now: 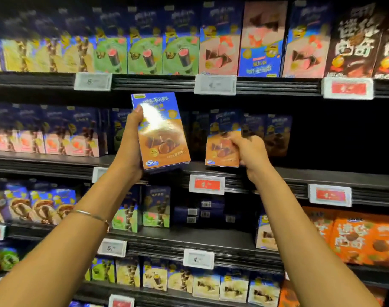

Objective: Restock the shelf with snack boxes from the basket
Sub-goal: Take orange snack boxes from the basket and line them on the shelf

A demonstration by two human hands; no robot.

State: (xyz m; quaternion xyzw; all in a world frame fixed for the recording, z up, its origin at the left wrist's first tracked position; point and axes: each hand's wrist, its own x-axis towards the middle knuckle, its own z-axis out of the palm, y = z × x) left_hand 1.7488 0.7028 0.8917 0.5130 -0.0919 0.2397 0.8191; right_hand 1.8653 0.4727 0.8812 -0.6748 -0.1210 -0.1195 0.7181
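Note:
My left hand (pixel 129 140) grips a blue-and-orange snack box (pixel 161 131) upright in front of the second shelf, thumb on its left edge. My right hand (pixel 247 151) is closed on the right side of a second box of the same kind (pixel 220 145), which stands at the front edge of that shelf (pixel 311 176). Behind it stand more matching boxes (pixel 275 134) in shadow. The basket is out of view.
Shelves above and below are packed with snack boxes in green, pink, yellow and orange. Price tags (pixel 207 184) clip onto the shelf edges. To the right of my right hand the second shelf has a dark gap (pixel 344 138). A thin bracelet sits on my left wrist.

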